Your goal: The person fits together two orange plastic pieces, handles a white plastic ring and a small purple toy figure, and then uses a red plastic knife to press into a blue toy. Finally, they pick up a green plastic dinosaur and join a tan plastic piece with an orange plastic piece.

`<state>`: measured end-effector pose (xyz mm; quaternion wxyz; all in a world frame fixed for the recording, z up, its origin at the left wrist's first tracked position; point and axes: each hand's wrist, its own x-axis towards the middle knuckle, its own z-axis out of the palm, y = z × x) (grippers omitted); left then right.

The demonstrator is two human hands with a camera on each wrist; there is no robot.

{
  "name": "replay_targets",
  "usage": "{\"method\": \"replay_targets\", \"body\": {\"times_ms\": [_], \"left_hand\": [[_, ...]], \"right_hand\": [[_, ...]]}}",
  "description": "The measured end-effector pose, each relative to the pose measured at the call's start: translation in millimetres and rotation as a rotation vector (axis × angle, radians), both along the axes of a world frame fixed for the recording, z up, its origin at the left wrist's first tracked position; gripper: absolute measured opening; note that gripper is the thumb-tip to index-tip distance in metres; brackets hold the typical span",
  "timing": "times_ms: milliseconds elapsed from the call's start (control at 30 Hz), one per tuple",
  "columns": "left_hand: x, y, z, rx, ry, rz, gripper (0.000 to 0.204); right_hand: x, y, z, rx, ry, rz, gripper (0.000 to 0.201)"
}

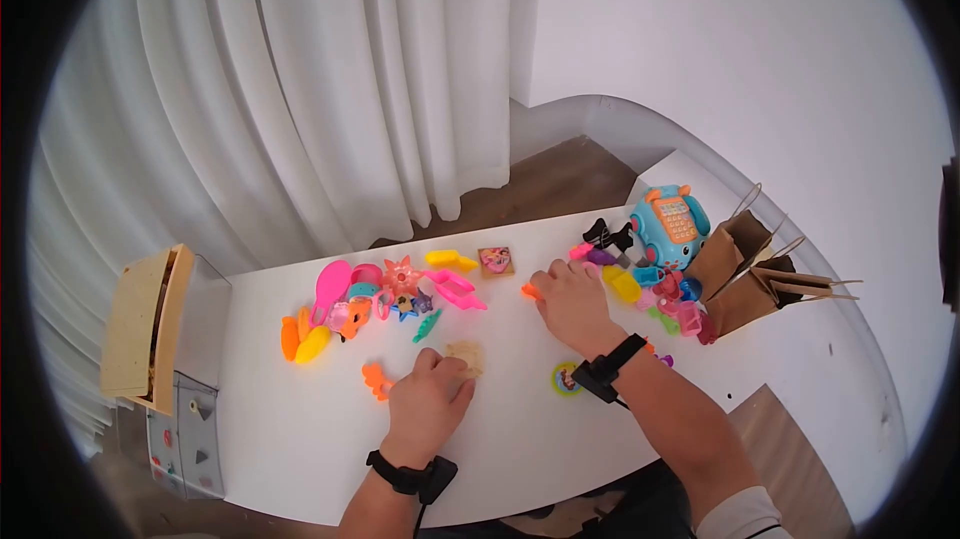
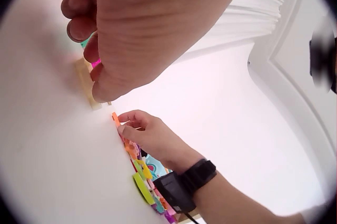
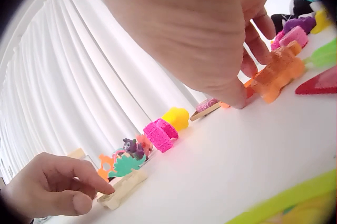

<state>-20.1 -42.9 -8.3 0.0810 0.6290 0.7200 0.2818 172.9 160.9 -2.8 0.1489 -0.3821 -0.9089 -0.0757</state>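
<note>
My left hand (image 1: 430,407) is low over the table, fingers bent. Its index fingertip touches a flat beige piece (image 3: 124,188) lying on the tabletop, and the thumb stands apart from it. An orange shape (image 1: 376,381) lies just left of this hand. Further right, my right hand (image 1: 575,307) pinches a small orange piece (image 2: 116,120) between thumb and fingers at the tabletop; the hand hides most of it. An orange bear-like shape (image 3: 276,74) stands beside those fingers in the right wrist view. Near the right wrist lies a round green-rimmed disc (image 1: 567,379).
Colourful toys, including a pink paddle (image 1: 332,284) and a pink tray-like shape (image 1: 455,289), crowd the back left. A picture tile (image 1: 496,261) lies at the back middle. At right stand a toy phone (image 1: 672,227), several small toys and brown paper bags (image 1: 740,279). A wooden box (image 1: 150,324) sits left.
</note>
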Motion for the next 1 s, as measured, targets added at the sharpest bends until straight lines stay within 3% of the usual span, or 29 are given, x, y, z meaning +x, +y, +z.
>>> {"method": "replay_targets", "body": {"times_ms": [267, 333, 400, 433, 500, 667, 733, 800, 933, 1000], "left_hand": [[3, -2, 0, 0.079, 0.010, 0.111, 0.052], [2, -2, 3, -0.050, -0.036, 0.071, 0.055], [5, -2, 10, -0.100, -0.049, 0.061, 0.056], [7, -3, 11, -0.144, -0.061, 0.047, 0.057], [7, -4, 9, -0.108, -0.085, 0.061, 0.060], [0, -3, 19, 0.014, -0.089, 0.035, 0.057], [-1, -2, 22, 0.023, -0.191, -0.071, 0.045], [-3, -1, 17, 0.036, -0.186, -0.056, 0.039], [-10, 1, 5, 0.061, -0.138, -0.032, 0.028], [-10, 2, 4, 0.047, -0.157, -0.024, 0.030]], "right_hand": [[0, -13, 11, 0.182, -0.138, 0.083, 0.011], [-1, -25, 24, 0.177, -0.145, 0.087, 0.011], [-3, -41, 33, -0.139, 0.237, 0.119, 0.011], [-5, -47, 30, -0.147, 0.232, 0.122, 0.011], [-10, -63, 21, -0.429, 0.433, 0.356, 0.010], [-23, -84, 8, -0.553, 0.467, 0.370, 0.008], [-26, -88, 3, -0.577, 0.465, 0.387, 0.009], [-29, -90, 1, -0.685, 0.386, 0.367, 0.011], [-34, -95, -2, -0.605, 0.369, 0.333, 0.012], [-35, -99, -3, -0.391, 0.405, 0.304, 0.021]]}}
